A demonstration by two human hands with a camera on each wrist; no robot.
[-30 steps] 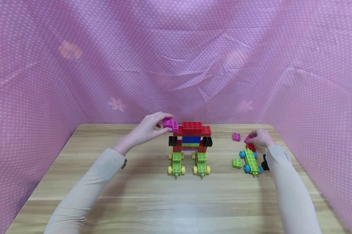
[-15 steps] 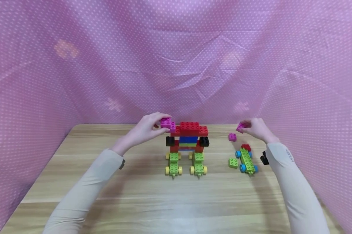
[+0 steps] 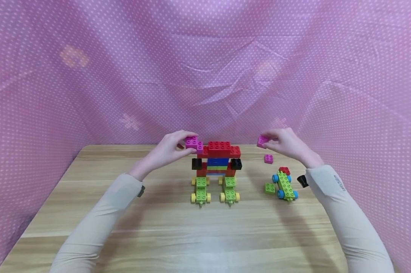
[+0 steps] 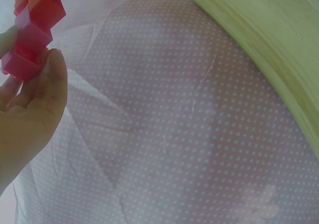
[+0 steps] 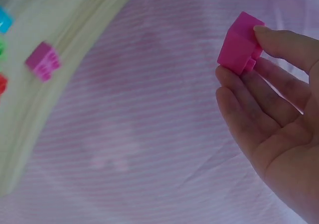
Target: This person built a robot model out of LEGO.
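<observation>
1. Holding a small magenta brick (image 3: pixel 262 141) between thumb and fingertips, the right hand (image 3: pixel 287 146) hangs in the air above the tabletop (image 3: pixel 123 212), off the right end of the brick model (image 3: pixel 216 167). The right wrist view shows that pinch plainly: the thumb on one face, the fingers (image 5: pixel 249 102) under the other, the palm otherwise relaxed.

2. Across the model, the left hand (image 3: pixel 169 149) grips a second magenta brick (image 3: pixel 193 143) that sits at the left end of the red top row (image 3: pixel 220 148). Its fingers curl round the brick; whether the studs are fully seated I cannot tell.

3. The relation that counts: the carried brick lies to the right of the red top row and at about the same height, with a clear gap of air between them. The row's long axis runs left to right, parallel to the far edge of the tabletop, so its free right end faces the right hand, which is the nearer hand by far.

4. The model stands near the middle of the tabletop, toward the far edge, on two green wheeled bases with yellow wheels (image 3: pixel 201 195).

5. Under the right hand, toward the right edge, lie a loose magenta brick (image 3: pixel 268 159), a green wheeled base with blue wheels (image 3: pixel 285 185), a small green brick (image 3: pixel 269 188), a red piece (image 3: pixel 284 170) and a black piece (image 3: pixel 302 181), all well apart from the model.
</observation>
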